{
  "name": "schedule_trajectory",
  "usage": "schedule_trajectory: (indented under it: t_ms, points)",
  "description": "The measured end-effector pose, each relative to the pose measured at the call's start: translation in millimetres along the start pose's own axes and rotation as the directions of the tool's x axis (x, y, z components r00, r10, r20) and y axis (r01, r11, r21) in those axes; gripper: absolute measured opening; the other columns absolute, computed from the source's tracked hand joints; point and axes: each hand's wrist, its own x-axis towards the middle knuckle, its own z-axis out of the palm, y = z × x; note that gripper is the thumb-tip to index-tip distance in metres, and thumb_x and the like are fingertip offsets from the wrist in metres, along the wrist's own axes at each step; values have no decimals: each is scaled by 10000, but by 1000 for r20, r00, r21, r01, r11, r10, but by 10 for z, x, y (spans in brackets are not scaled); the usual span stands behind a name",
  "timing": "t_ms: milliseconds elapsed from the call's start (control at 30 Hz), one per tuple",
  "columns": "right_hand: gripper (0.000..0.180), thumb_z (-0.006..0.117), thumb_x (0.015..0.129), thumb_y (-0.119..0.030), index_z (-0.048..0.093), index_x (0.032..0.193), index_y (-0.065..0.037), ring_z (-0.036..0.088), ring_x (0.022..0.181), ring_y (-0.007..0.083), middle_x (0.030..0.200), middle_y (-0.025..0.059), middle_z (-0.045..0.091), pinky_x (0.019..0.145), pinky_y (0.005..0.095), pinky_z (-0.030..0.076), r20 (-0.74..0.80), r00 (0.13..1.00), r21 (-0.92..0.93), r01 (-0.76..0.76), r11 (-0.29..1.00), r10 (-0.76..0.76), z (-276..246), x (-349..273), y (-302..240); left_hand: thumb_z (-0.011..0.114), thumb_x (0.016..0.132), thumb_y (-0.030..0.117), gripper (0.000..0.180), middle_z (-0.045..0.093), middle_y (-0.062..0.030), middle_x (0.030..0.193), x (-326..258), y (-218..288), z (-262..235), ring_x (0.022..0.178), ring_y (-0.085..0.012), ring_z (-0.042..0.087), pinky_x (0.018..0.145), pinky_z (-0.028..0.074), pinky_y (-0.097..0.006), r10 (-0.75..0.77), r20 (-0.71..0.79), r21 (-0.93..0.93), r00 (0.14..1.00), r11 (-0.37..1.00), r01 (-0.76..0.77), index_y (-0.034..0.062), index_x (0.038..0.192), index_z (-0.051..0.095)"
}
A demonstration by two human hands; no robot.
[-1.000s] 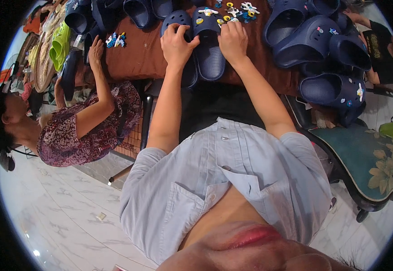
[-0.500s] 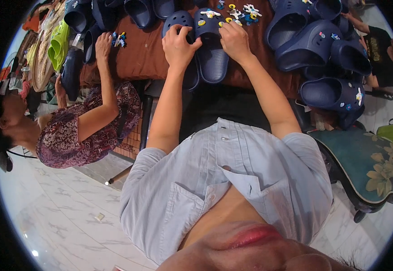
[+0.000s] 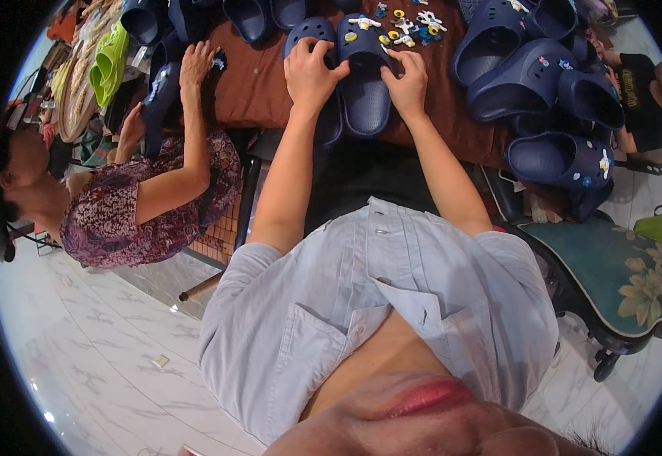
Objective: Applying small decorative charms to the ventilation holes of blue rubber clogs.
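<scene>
In front of me a navy clog (image 3: 366, 99) with white and yellow charms on its upper lies sole down, toe away from me. Beside it on the left is a second navy clog (image 3: 329, 125), partly covered by my left hand (image 3: 312, 74). The curled fingers of that hand lie over the pair, thumb against the charmed clog's left rim. At the right rim, my right hand (image 3: 407, 82) has thumb and index finger bent around the edge. A small white piece shows at the index fingertip; what it belongs to is unclear. Loose charms (image 3: 405, 29) lie just beyond.
A co-worker's hand (image 3: 196, 67) on my left rests by another navy clog (image 3: 160, 99). Stacked navy clogs (image 3: 513, 76) stand at the right of the brown-covered table (image 3: 251, 102). A floral green chair (image 3: 597, 266) is at right. Another person (image 3: 639, 99) is beyond.
My right hand has drawn back slightly toward me along the clog's rim, uncovering more of its upper. The co-worker has raised and tilted a navy clog, whose charms now show.
</scene>
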Motion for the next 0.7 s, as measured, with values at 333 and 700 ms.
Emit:
schedule_trajectory:
  t_ms: [333,700]
  points:
    - [383,732,683,-52,704,1064,-66,511,1055,299,1099,108,557,945,404,425,35,992,-95,122,988,-119,-24,43,20,832,616,296,388,622,-63,1034,-5,-19,47,978,-277,599,840,452,-413,28,-58,-7,998,1000,-29,141,947,702]
    - [177,655,677,30,640,847,-17,531,973,340,931,131,580,860,443,447,123,939,-250,343,905,-322,-15,239,-99,801,671,295,368,625,-75,1123,13,52,-9,1054,-285,601,879,459,-429,-19,7,12,1000,1000,19,145,995,710]
